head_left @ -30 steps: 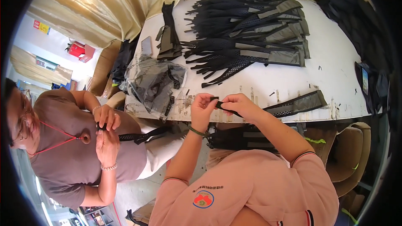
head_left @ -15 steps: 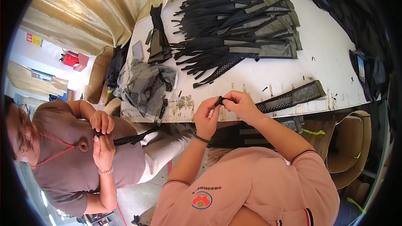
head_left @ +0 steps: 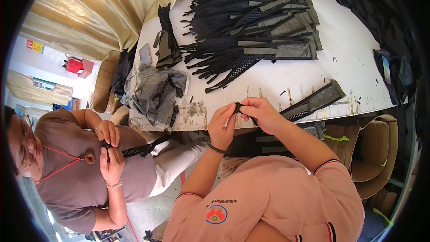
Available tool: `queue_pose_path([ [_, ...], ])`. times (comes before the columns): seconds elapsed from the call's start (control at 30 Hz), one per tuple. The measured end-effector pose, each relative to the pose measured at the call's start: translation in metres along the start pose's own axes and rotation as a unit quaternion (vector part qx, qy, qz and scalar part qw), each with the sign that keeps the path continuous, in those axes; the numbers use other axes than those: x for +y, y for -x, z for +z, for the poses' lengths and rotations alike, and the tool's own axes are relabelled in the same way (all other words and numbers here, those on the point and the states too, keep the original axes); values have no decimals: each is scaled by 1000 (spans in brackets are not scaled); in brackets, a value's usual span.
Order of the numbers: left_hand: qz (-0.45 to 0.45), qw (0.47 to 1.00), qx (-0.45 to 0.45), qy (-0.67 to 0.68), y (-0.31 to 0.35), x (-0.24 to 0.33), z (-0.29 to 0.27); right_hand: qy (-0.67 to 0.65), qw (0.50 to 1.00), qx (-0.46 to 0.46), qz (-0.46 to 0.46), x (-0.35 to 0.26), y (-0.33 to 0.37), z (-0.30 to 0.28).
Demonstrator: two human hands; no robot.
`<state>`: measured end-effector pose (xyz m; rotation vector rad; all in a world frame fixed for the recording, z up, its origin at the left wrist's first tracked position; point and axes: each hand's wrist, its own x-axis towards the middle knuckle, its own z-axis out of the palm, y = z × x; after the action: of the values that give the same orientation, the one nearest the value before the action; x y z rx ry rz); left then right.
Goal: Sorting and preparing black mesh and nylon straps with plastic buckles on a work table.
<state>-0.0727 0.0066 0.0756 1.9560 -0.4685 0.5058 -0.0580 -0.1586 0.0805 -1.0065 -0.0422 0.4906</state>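
Note:
Just past the table's near edge, my left hand (head_left: 221, 120) pinches the end of a black mesh strap between thumb and fingers. My right hand (head_left: 261, 114) grips the same strap end from the other side, fingertips almost meeting the left ones. A small dark loop or fold shows between the fingertips; its exact form is too small to make out. The rest of the mesh strap (head_left: 315, 102), with a grey panel at its wide end, trails rightward over the table behind my right wrist.
Many similar straps (head_left: 268, 27) lie piled on the white table (head_left: 268, 78). A clear plastic bag (head_left: 154, 87) and a phone-like slab (head_left: 145, 54) sit at its left. A co-worker (head_left: 89, 157) handles another strap at left. A cardboard box (head_left: 374, 161) stands at right.
My fingers have shifted slightly around the strap end, and the dark piece between them has turned more upright. The strap's trailing part has moved a little up and left.

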Motion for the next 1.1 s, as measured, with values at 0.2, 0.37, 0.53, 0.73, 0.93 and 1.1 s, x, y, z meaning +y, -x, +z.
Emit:
queue_pose_path([
  [0.2,6,1000,9,-18,0,-2,-2,63,997,15,-48,-10,0,9],
  [0.37,-34,997,-38,53,0,-4,-10,64,996,-57,25,-21,0,-3],
  [0.53,13,994,-88,57,-2,-2,-13,55,990,-83,102,-17,0,-8],
  [0.73,5,996,-69,63,-5,4,-12,95,995,-37,7,-18,11,3],
  [0.93,-10,999,-30,44,-1,4,-7,121,992,9,-35,-19,19,8],
  [1.1,-24,999,-18,44,-4,8,-3,72,992,32,-102,-13,17,14],
])
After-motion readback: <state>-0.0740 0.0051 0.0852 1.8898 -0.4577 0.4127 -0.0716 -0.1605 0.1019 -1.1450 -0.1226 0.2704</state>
